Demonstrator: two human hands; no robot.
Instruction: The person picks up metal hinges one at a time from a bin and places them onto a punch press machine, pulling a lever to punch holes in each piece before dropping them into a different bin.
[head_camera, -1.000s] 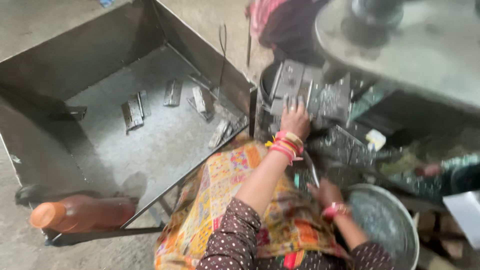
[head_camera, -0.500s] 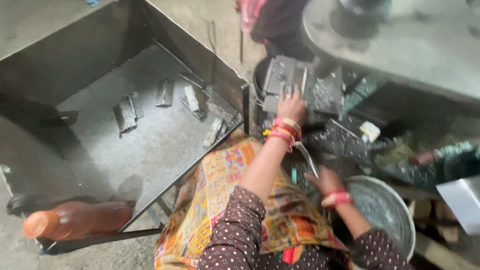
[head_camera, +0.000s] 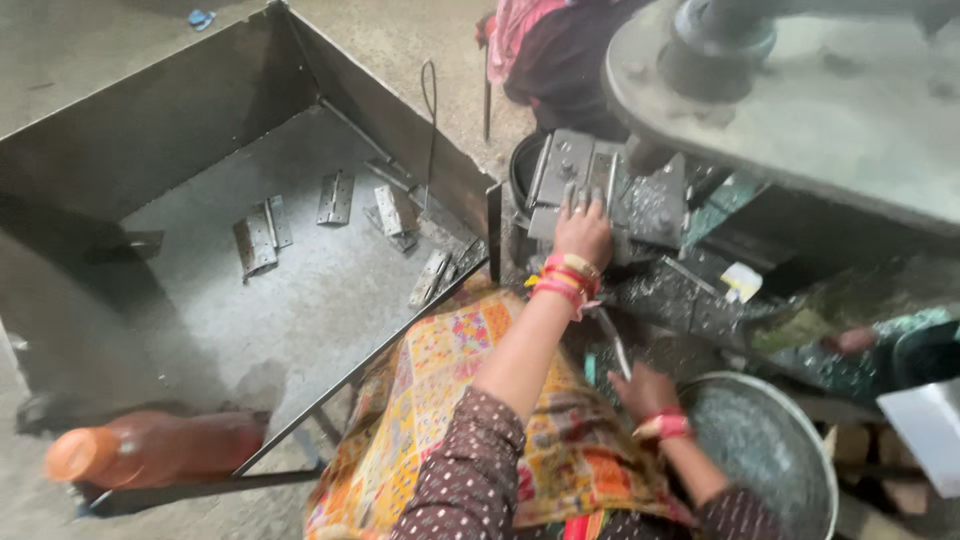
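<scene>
Seen from above, nearest the camera was a lap covered in bright yellow patterned cloth, with two arms in brown dotted sleeves reaching forward. The right hand rested low beside the rim of a round grey metal basin and just under a thin metal rod; whether it gripped anything could not be told. Compared with a second earlier it sat in much the same place. The left hand, with pink and orange bangles at the wrist, had stayed stretched out, fingers spread flat and pressing on a flat grey metal hinge piece lying on the bed of a heavy grey press machine, not closed around it. The reach had hardly shifted, which suggested the piece was being seated rather than carried. Its long axis appeared to run away from the person, pointing towards the machine. To the left lay an orange plastic bottle on its side, and beyond it a large open dark steel bin holding several finished grey hinges, scattered and well apart. At the far edge, another person in a pink cloth was partly visible.
</scene>
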